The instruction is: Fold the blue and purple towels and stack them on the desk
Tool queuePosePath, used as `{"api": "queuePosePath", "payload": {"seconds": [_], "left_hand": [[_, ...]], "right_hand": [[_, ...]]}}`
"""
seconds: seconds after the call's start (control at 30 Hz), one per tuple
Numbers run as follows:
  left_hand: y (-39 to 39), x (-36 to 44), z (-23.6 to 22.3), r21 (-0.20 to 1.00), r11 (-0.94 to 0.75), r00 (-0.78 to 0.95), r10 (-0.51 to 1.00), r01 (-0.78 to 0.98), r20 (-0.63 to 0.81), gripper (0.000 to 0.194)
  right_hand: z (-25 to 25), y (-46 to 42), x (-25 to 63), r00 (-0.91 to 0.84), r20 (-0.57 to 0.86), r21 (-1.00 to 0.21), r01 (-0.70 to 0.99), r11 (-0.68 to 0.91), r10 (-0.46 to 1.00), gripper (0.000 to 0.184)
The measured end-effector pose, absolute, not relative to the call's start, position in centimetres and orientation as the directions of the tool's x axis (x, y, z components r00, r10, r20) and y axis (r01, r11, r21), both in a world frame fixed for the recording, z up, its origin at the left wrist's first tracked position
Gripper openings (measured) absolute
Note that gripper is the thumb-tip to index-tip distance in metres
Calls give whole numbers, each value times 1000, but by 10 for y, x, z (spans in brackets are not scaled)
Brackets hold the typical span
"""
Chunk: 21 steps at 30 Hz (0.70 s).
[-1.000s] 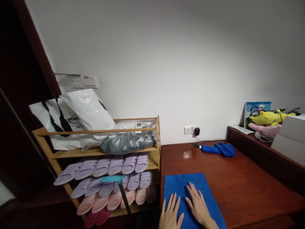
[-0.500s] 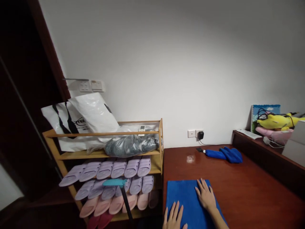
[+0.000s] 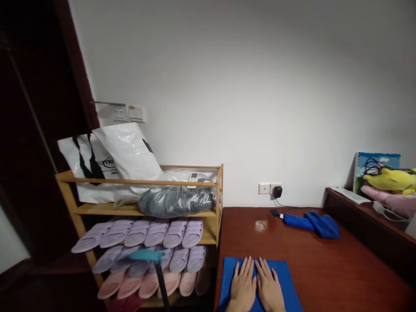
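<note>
A blue cloth [image 3: 283,277] lies spread flat on the reddish-brown wooden table [image 3: 328,268], near its left edge. My left hand [image 3: 243,284] rests palm down on the cloth, fingers stretched out. Right beside it my right hand [image 3: 269,284] also lies flat, its fingers extended toward the cloth's far edge. The two hands are close together over the middle of the cloth, and neither grips anything. Farther back on the table is a second, bunched blue cloth [image 3: 321,224]. The near end of the spread cloth runs out of view.
Left of the table stands a wooden shoe rack [image 3: 182,211] with several slippers [image 3: 156,234], a white bag [image 3: 130,149] and a remote [image 3: 194,177]. A blue-headed tool with a black handle [image 3: 161,281] leans before it. A raised ledge [image 3: 344,206] holds a yellow plush [image 3: 391,180].
My left hand has slid forward and my right hand has moved left and closer to it, so both now lie side by side on the cloth. The view has shifted slightly.
</note>
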<state>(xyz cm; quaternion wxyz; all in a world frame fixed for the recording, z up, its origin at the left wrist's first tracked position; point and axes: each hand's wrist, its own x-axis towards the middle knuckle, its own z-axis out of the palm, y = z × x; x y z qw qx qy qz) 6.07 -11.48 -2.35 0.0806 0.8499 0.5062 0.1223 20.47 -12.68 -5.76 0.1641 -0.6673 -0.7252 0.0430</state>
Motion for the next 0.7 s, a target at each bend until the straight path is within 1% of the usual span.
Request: {"api": "queuePosePath", "payload": {"seconds": [0.13,0.3,0.37,0.43,0.5,0.57,0.63,0.67,0.7], "left_hand": [[-108,31,-39,237,-438,406,897,867,173,52],[-100,18,-45,201,-252,218,960,946,176,57],[-99,26,-38,185,-221,196,970,958,146,57],[-104,35,-27,178,-223,201,971,958,132,57],[-118,39,-21,182,-295,266,949,938,171,58],[-141,35,-30,171,-451,405,880,876,247,61],[-167,26,-56,124,-597,547,786,793,288,61],[-179,21,-74,95,-638,593,753,764,285,57],[-190,17,-93,79,-614,569,766,785,299,50]], "right_hand": [[-72,-126,233,94,248,-234,972,-35,964,70],[-78,-123,250,236,327,-168,968,-189,915,77],[-68,-122,245,242,350,-139,969,-205,905,77],[-55,-127,237,200,365,-124,978,-165,909,75],[-46,-138,227,129,354,-145,986,-82,926,71],[-49,-159,217,43,323,-195,981,22,945,67],[-68,-184,208,-20,294,-235,967,93,956,64],[-81,-196,204,-24,284,-242,966,95,959,62],[-94,-208,201,-4,285,-236,969,74,959,60]]}}
